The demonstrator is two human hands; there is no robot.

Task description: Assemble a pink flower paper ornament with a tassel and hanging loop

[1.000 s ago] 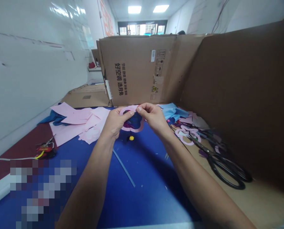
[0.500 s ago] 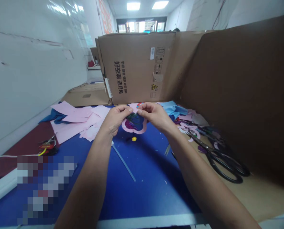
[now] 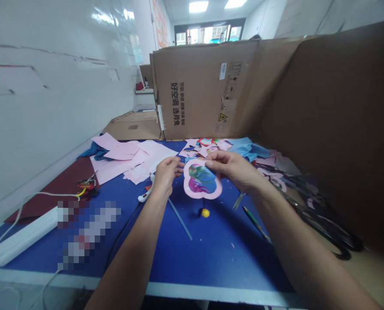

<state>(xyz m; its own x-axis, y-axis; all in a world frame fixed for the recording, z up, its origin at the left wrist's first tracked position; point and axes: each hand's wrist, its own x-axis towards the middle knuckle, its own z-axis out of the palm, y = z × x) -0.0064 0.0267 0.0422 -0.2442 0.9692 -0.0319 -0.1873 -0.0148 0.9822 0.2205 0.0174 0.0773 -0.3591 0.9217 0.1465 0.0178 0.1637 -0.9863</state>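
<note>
My right hand (image 3: 230, 168) pinches the upper right edge of a pink paper cutout (image 3: 187, 183), a lobed frame around a blue, green and purple picture (image 3: 202, 180). My left hand (image 3: 166, 173) is beside the cutout's left edge, its fingers apart and holding nothing. I cannot tell whether its fingertips touch the paper. Below that hand lies a white and red craft tool (image 3: 145, 194). A small yellow ball (image 3: 205, 212) is on the blue table (image 3: 224, 262) below the cutout.
Pink paper sheets (image 3: 133, 159) and scraps (image 3: 204, 146) lie at the back, beside blue cloth (image 3: 246, 149). Black-handled scissors (image 3: 327, 228) lie at the right. A thin blue strip (image 3: 180, 219), small scissors (image 3: 239, 200) and a pencil (image 3: 256, 224) are nearby. Cardboard panels (image 3: 204, 90) stand behind.
My left hand has let go of the cutout and moved left. The cutout now hangs from my right hand, showing its whole picture. The view has shifted, bringing more of the table's near edge into sight.
</note>
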